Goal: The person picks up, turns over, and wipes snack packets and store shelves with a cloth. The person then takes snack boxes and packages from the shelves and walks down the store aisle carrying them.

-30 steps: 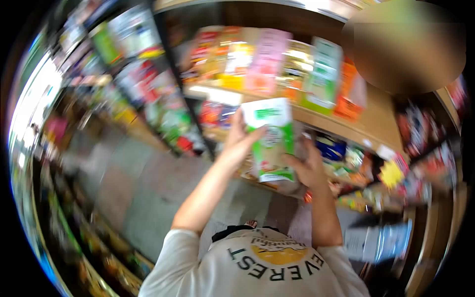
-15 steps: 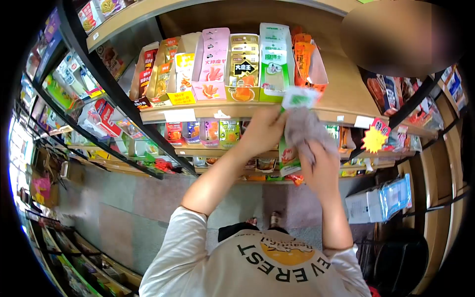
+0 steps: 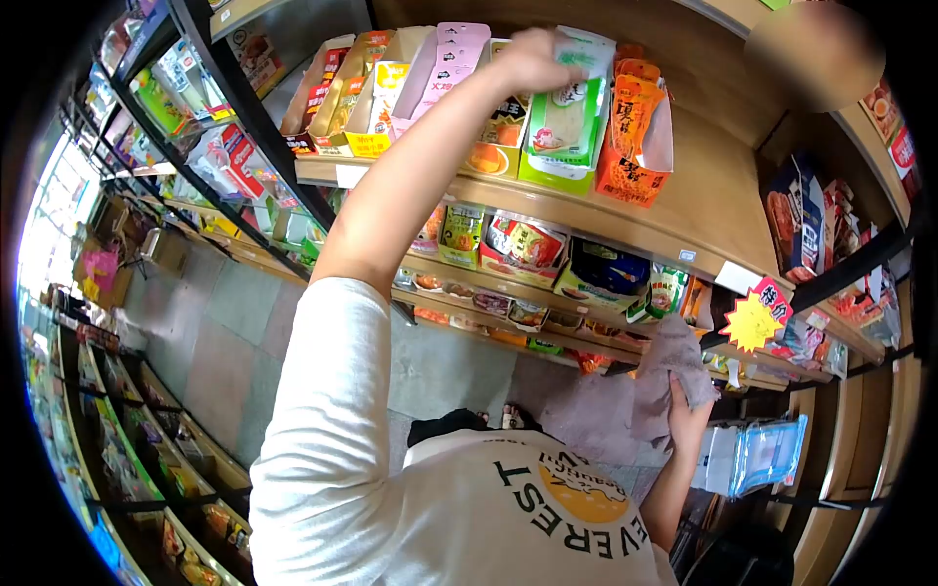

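My left hand (image 3: 535, 64) reaches over the upper shelf, its fingers closed at the upper left edge of a green and white snack packet (image 3: 564, 132). That packet leans at the front of the green display box (image 3: 555, 178). Beside it stand an orange box (image 3: 631, 181) of packets on the right and, partly behind my forearm, a dark and gold box (image 3: 491, 158) on the left. Lower down at the right, my right hand (image 3: 690, 415) grips a crumpled grey cloth (image 3: 674, 366) that hangs in front of the lower shelves.
Pink packets (image 3: 457, 51) and a yellow box (image 3: 369, 144) stand farther left on the wooden shelf (image 3: 718, 210). A starburst price sign (image 3: 754, 317) hangs from its edge. A black post (image 3: 249, 107) rises at the left. White and blue packaging (image 3: 747, 457) sits at lower right.
My left hand has moved up, bringing the green packet to its display box. My right hand has gone down and right with the cloth, away from the packet. The view has shifted.
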### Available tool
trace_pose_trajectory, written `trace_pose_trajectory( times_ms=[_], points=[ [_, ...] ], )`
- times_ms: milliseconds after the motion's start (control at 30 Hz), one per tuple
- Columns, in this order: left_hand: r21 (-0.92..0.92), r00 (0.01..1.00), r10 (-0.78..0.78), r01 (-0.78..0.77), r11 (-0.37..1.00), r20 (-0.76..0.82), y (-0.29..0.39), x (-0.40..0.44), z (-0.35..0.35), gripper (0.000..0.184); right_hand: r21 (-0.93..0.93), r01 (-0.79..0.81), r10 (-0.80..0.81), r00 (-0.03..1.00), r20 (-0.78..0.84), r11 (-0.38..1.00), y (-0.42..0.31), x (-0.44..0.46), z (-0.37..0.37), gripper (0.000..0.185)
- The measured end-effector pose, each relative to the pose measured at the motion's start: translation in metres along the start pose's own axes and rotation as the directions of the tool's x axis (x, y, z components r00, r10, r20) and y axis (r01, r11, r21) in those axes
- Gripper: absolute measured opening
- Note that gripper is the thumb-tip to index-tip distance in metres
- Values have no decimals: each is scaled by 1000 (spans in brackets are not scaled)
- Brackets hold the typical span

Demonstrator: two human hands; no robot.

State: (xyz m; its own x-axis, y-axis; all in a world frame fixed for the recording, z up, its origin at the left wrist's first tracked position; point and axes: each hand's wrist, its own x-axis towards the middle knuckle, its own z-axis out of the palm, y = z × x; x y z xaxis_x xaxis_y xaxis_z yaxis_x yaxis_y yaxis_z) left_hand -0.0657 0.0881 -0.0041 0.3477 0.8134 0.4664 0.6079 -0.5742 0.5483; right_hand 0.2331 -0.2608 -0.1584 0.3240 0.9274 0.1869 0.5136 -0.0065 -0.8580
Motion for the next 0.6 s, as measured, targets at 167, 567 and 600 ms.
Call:
trace_pose_trajectory(
  times_ms=[167, 567, 600],
  points=[
    [582, 995, -1, 59, 811, -99, -22, -10, -32, 19, 115, -132, 132, 991, 13, 985, 28, 5, -2, 24],
    [815, 959, -235, 10, 580, 156, 0, -31, -6, 28, -170, 444, -434, 896, 95, 880, -43, 133, -55, 25],
    [809, 979, -172, 10, 588, 113, -9, -29, -6, 29, -16, 401, -401, 914, -67, 916, -77, 149, -40, 23]
  ],
)
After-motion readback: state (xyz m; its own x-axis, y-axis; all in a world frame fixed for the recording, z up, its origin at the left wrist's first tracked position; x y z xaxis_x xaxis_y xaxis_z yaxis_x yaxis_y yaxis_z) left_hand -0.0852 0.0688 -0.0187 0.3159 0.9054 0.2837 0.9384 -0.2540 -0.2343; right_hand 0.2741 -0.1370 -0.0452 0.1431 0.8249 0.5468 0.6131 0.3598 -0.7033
